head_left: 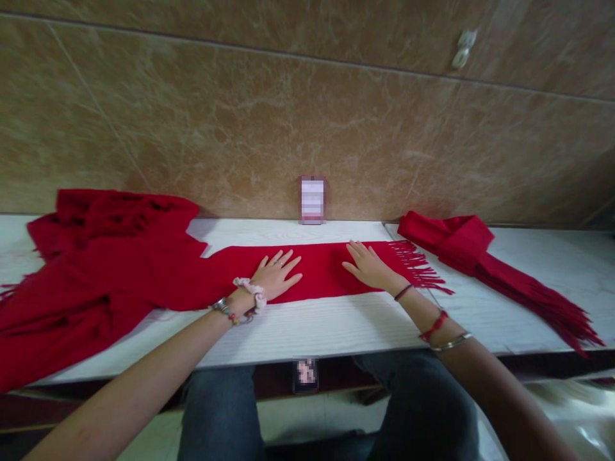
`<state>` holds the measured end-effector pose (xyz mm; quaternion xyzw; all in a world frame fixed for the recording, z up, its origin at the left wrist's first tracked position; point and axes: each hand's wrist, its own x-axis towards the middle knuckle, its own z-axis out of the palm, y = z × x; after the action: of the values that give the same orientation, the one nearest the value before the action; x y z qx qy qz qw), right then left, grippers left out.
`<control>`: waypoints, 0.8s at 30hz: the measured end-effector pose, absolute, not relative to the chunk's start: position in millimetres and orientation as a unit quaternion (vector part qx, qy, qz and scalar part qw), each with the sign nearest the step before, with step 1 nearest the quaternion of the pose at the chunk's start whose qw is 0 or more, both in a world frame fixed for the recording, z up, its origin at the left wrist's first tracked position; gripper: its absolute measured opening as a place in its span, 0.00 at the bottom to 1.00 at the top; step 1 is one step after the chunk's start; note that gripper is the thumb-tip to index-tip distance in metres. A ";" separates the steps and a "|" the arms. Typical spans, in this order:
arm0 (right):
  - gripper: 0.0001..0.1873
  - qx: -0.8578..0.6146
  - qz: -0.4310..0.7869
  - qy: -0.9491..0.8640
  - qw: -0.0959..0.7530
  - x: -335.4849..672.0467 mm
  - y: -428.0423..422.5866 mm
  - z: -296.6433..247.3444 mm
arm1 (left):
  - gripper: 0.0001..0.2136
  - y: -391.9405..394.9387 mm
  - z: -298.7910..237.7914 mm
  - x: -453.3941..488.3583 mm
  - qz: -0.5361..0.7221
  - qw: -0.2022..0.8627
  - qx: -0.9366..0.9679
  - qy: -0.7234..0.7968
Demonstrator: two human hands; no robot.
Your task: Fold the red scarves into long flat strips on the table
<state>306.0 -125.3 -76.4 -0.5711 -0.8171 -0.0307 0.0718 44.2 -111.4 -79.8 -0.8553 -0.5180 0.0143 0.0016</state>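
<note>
A red fringed scarf [321, 272] lies stretched flat along the white tabletop, its tassels spread at the right end. My left hand [276, 275] rests palm down on its middle, fingers spread. Nearer the fringe, my right hand [369, 266] also lies flat on the cloth with fingers apart. Neither hand grips anything. Toward the left the scarf runs up to a large rumpled heap of red cloth [110, 269]; where one ends and the other begins I cannot tell.
On the right lies another red scarf [461, 246], folded over and fringed. A small framed card [312, 200], blurred, stands against the brown tiled wall [230, 121]. The white table [336, 326] ends just above my knees. A blurred dark rectangle [305, 374] shows below its edge.
</note>
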 end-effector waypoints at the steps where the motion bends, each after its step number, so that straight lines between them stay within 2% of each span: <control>1: 0.33 -0.555 -0.024 -0.828 0.078 295.7 -126.3 -74.7 | 0.26 -111.2 -80.2 44.0 0.013 0.001 -0.855 -0.519; 7: 0.34 -0.492 0.007 -0.869 0.049 268.3 -133.5 -85.2 | 0.26 -110.4 -81.1 43.2 0.013 0.002 -0.855 -0.519; 17: 0.23 -0.553 -0.061 -0.830 -0.032 374.9 -135.1 -91.5 | 0.26 -112.1 -76.9 44.2 0.020 -0.009 -0.854 -0.520; 24: 0.29 -0.607 -0.056 -0.791 0.051 350.8 -114.9 -86.5 | 0.26 -97.6 -73.6 52.0 0.017 -0.029 -0.844 -0.535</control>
<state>350.8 -114.9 -86.5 -0.6068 -0.7912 -0.0563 0.0510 52.0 -97.6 -73.6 -0.8445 -0.5345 0.0169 -0.0290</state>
